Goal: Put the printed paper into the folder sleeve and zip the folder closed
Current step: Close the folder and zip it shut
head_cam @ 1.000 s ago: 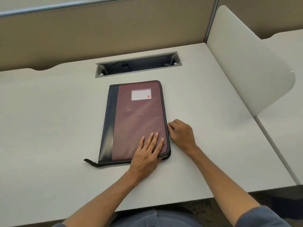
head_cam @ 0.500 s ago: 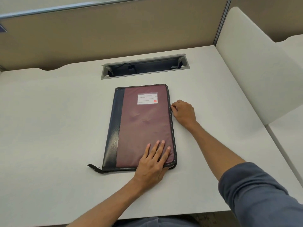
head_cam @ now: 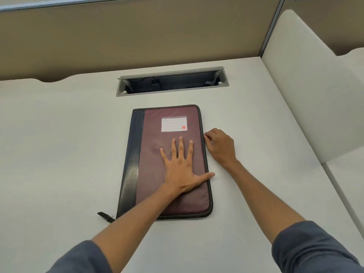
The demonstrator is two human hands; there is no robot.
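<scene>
- Left hand [head_cam: 180,170] lies flat and open on the folder [head_cam: 167,162], palm down, fingers spread toward the far edge and thumb stretched out to the right rim.
- Right hand [head_cam: 220,147] rests on the table [head_cam: 59,154] just beside the folder's right edge, fingers curled in and fingertips [head_cam: 205,137] pinched at the zipper line; what they pinch is too small to make out.
- The folder lies shut, flat on the table, its long side running away from the person; the cover is maroon with a dark strip down the left side.
- A white lined label [head_cam: 174,124] with a small red mark sits near the far end of the cover.
- A short black strap [head_cam: 104,216] sticks out from the near left corner.
- Beyond the folder, a grey cable slot [head_cam: 173,81] is set into the table.
- A pale divider panel [head_cam: 315,99] stands on the right.
- Both forearms are bare, with blue-grey sleeves [head_cam: 313,251] pushed up.
</scene>
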